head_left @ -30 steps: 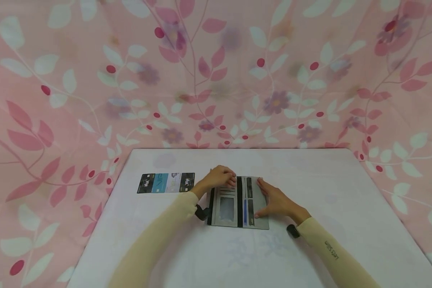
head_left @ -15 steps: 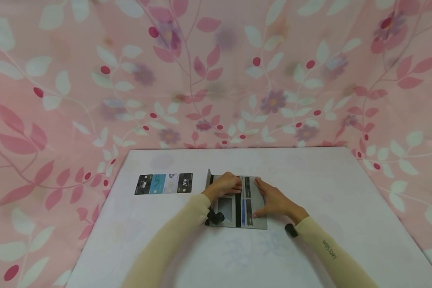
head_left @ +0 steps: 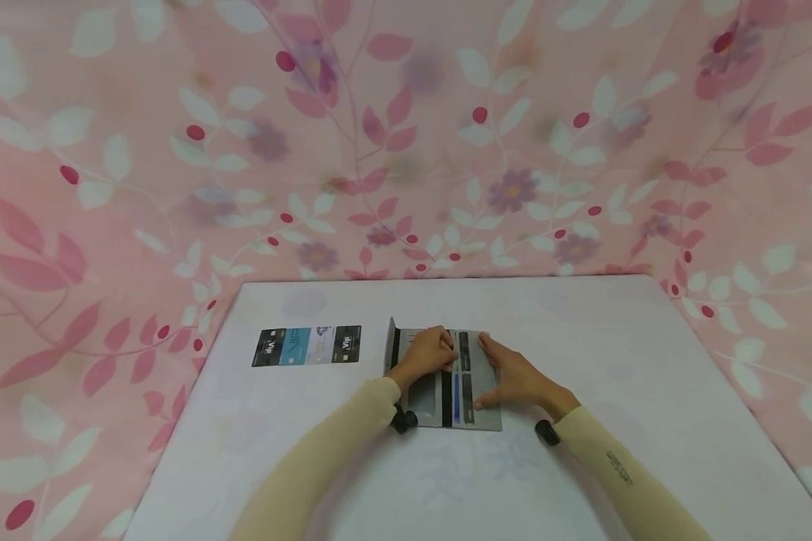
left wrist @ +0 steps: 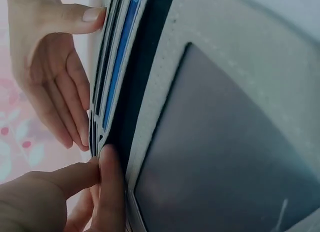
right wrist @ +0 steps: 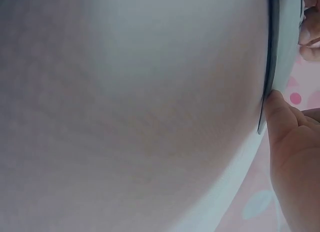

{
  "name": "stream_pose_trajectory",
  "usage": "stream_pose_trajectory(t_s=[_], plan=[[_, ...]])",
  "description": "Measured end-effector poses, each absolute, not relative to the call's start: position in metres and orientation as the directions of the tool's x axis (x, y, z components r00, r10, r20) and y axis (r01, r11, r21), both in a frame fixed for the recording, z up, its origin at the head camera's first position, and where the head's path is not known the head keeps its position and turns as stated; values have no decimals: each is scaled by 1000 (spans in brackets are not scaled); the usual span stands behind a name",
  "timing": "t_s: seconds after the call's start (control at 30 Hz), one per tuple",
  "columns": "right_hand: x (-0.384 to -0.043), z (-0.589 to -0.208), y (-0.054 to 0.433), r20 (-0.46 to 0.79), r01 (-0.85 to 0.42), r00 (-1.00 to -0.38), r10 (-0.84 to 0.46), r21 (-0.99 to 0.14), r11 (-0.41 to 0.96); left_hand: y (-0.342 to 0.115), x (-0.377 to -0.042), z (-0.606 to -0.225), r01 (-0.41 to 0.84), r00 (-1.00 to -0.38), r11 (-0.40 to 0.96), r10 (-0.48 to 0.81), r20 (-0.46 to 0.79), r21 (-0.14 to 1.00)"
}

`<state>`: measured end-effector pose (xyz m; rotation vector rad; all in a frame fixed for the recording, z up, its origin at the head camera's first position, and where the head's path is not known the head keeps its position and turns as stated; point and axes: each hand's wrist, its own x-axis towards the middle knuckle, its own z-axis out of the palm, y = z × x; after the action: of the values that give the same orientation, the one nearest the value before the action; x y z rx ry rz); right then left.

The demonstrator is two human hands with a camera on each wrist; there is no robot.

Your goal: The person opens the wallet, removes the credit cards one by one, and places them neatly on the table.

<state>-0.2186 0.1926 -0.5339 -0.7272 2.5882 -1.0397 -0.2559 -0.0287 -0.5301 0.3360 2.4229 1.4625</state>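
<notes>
A grey wallet (head_left: 485, 417) lies unfolded on the table, its left edge flap raised. Its left half has a clear window (left wrist: 220, 142); its right half has slots with dark cards (head_left: 465, 353) and a blue card (head_left: 456, 398). My left hand (head_left: 425, 357) reaches across the left half. In the left wrist view its thumb and finger pinch the slot edge by the fold; whether a card is between them is hidden. My right hand (head_left: 517, 379) rests on the wallet's right edge, fingers spread and fairly straight, thumb (right wrist: 277, 109) pressing the border.
Left of the wallet, several cards lie side by side in a row, with a black card (head_left: 268, 348) at the far left and a blue one (head_left: 295, 346) beside it. The white-covered table (head_left: 582, 323) ends at a pink floral cloth (head_left: 446, 173) behind.
My left hand has moved right from the wallet's left-half slots to the slots beside the fold, and its fingers now pinch there. My right hand keeps its place on the right edge.
</notes>
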Motion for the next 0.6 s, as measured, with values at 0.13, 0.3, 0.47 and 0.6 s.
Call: stream_pose_trajectory(t_s=[0.13, 0.3, 0.47, 0.6], plan=[[-219, -535, 193, -41, -367, -843, -537, -687, 627, -24, -254, -526, 214, -931, 586, 364, -18, 782], [-220, -533, 191, -39, -374, -843, -536, -674, 637, -20, -256, -518, 270, -939, 689, 342, 27, 672], [-219, -533, 191, -44, -374, -847, -531, -661, 651, -18, -257, -515, 96, -950, 612, 291, -110, 785], [-218, -533, 191, -47, -360, -845, -532, -685, 633, -20, -257, -518, 22, -943, 477, 303, -140, 879]])
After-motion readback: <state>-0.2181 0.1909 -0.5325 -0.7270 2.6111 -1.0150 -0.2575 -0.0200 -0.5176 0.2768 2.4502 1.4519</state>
